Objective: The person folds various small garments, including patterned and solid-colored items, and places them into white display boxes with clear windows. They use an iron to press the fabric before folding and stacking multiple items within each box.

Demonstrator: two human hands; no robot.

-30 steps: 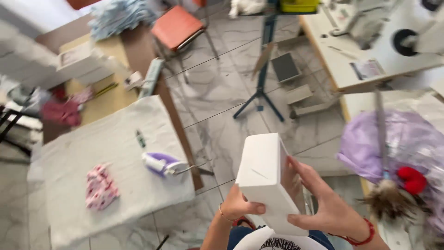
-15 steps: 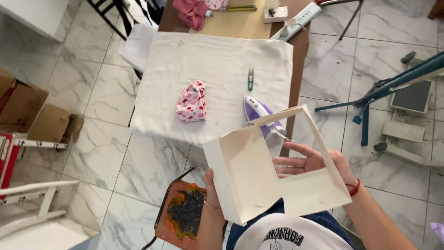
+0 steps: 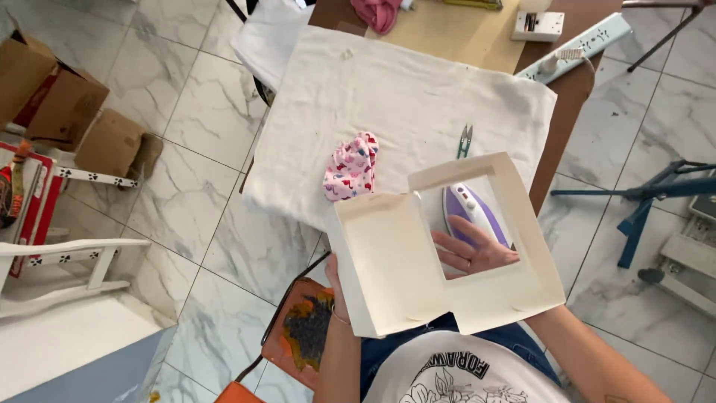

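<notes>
Fingers (image 3: 455, 250) of my right hand (image 3: 477, 254) spread open behind the white box's (image 3: 395, 261) window at frame centre; left hand (image 3: 333, 277) grips its lower-left edge.

Table (image 3: 561, 97): brown, draped with a white cloth (image 3: 403, 104).
On cloth: pink patterned fabric piece (image 3: 352, 167), green snips (image 3: 465, 140), purple iron (image 3: 471, 213).
Far end: power strip (image 3: 578, 46).

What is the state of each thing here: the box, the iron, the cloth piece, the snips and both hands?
White box: open, lid with window folded out, empty inside.
Left hand: holds the box at its left edge.
Right hand: under the lid, palm seen through the window.
Purple iron: lying on the white cloth, partly behind the lid.
Pink patterned fabric: crumpled on the cloth.
Green snips: lying flat, untouched.
</notes>
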